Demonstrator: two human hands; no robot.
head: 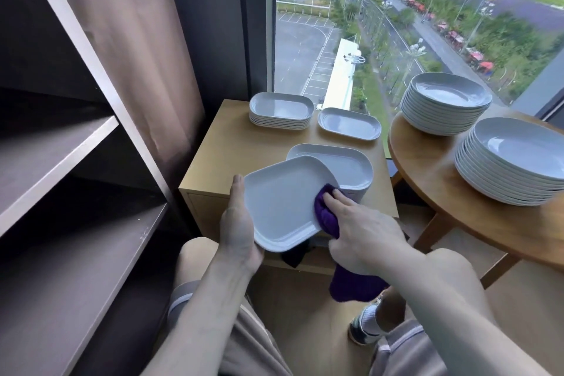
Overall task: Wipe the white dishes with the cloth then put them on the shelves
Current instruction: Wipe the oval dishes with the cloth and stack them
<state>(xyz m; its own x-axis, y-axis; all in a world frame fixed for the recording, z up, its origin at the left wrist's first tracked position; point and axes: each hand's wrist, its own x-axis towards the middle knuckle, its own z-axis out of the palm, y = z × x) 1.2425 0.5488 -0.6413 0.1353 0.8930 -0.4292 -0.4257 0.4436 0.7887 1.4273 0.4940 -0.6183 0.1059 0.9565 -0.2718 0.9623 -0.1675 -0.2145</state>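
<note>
**Head view.** Left hand [236, 220] gripped white dish [280, 201] by left edge, thumb along rim, dish tilted toward wearer. Right hand [360, 223] held purple cloth [326, 217] bunched against dish's right edge, loose end hanging below palm. Stack of similar dishes [351, 168] lay just beyond grip on wooden cabinet [219, 162]. Shelves [61, 143] stood left of grip. Step judged as wiping. Doing it well called for firm left grip, cloth swept across whole face and rim, underside wiped before shelving.
</note>
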